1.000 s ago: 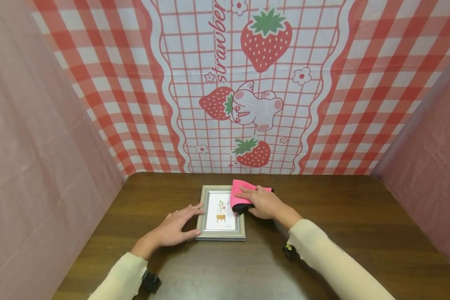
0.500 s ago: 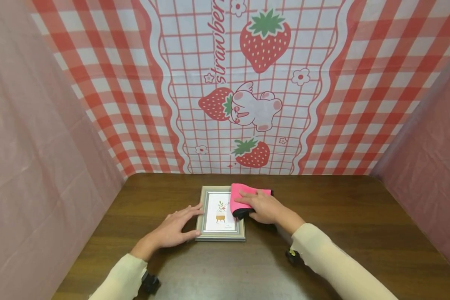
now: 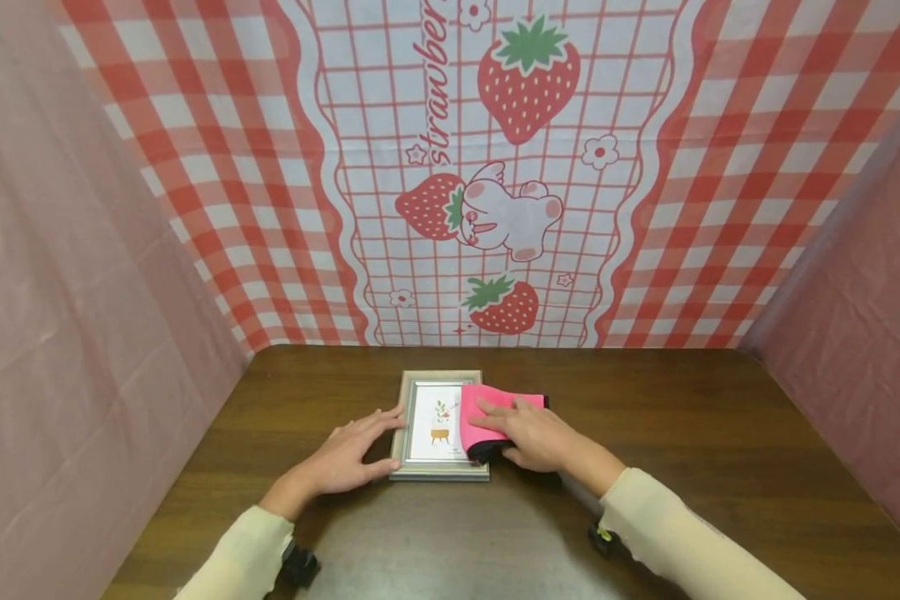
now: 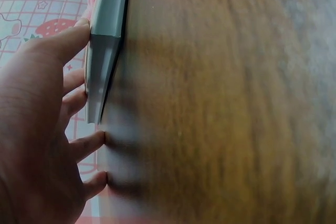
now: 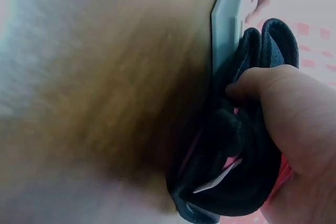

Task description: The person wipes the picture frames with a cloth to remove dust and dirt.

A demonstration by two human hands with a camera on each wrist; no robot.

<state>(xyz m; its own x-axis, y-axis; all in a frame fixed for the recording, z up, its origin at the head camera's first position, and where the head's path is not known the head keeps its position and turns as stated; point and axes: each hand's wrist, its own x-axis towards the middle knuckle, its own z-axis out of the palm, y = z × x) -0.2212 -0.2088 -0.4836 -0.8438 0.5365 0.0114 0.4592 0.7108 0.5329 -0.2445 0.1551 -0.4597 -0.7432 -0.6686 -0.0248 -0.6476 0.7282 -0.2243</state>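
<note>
A picture frame [image 3: 440, 472] with a silvery border lies flat on the table, showing a print of a potted plant. At its left edge rests my left hand [image 3: 345, 455], thumb and fingertips touching the border; the left wrist view shows this hand [image 4: 37, 93] with two fingers down on the wood. My right hand [image 3: 543, 437] holds a folded pink and black cloth [image 3: 474, 433] against the frame's right side, covering part of the picture. From the right wrist, the thumb is tucked into the cloth's black folds [image 5: 231, 161], where a small white tag [image 5: 218, 177] sticks out.
The brown wooden table [image 3: 690, 467] extends around the frame. Behind it hangs a red and white strawberry-print cloth [image 3: 270, 208]. Pink drapes [image 3: 82, 292] close off both sides.
My right hand has slid the cloth toward me, down the frame's right side, uncovering the upper right corner. The left hand keeps its place on the left edge.
</note>
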